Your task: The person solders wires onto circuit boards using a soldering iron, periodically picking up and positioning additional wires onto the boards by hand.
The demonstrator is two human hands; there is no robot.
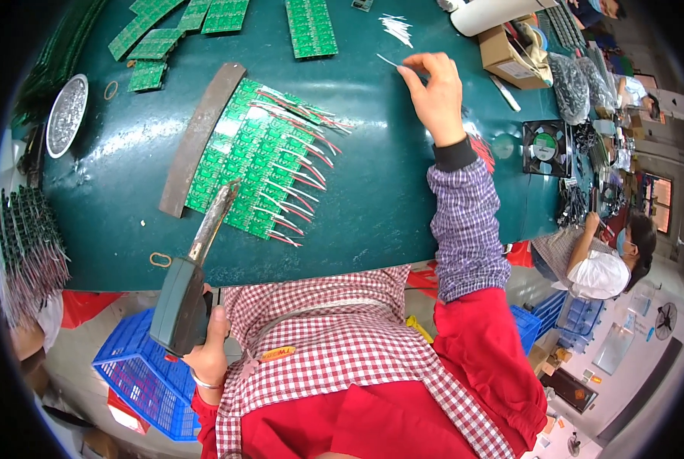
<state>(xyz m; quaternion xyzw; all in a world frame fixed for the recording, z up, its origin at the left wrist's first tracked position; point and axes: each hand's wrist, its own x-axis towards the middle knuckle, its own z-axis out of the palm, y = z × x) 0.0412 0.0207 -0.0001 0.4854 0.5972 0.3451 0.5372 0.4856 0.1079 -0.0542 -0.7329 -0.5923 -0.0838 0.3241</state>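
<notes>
My left hand (208, 353) is closed round the handle of a dark green soldering gun (175, 294). The gun's long metal nose points up over a panel of green circuit boards (244, 164), its tip above the lower left part of the panel. Red and white wires (300, 180) stick out along the panel's right side. A brown metal bar (204, 138) lies along the panel's left edge. Farther up, my right hand (438, 92) pinches a thin white wire (388, 60) between thumb and forefinger. Just beyond it lies a small pile of white wires (396, 30).
More green board panels (310, 29) lie at the back. A metal dish (67, 116) sits at the left, above a stack of wired boards (28, 252). To the right are a cardboard box (510, 61) and a fan (547, 149). A co-worker (602, 260) sits farther right.
</notes>
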